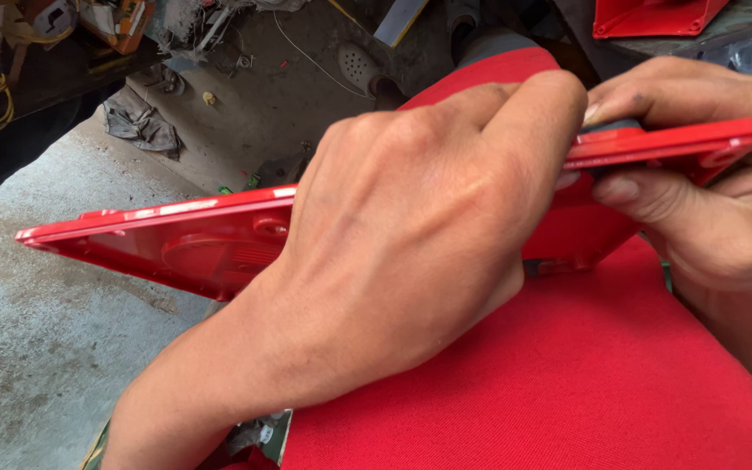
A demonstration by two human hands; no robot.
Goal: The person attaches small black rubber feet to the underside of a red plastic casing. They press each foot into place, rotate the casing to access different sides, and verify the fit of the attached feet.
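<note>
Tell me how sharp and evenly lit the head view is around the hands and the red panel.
Head view: soft daylight, no hard shadows; left hand sharp, right hand slightly soft at the frame edge; mild glare streaks along the red plastic panel rim; cluttered concrete floor behind is a little blurred.

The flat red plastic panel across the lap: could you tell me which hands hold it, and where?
Both hands hold the flat red plastic panel: the left hand grips its upper edge near the middle, and the right hand pinches its right end.
</note>
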